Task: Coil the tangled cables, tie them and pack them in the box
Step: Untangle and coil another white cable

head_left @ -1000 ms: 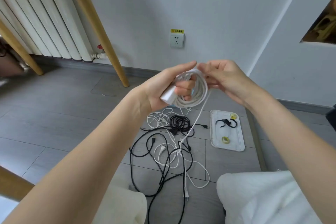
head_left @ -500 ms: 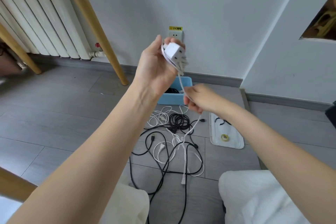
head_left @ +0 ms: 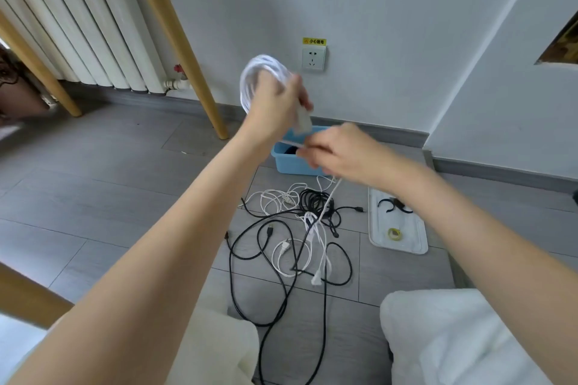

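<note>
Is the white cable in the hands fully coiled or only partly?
Partly coiled. The left hand holds the white cable in loops, while its free end runs through the right hand down to the floor.

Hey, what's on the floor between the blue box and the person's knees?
In the head view, a tangle of black and white cables lies on the grey floor between the blue box and the knees.
</note>
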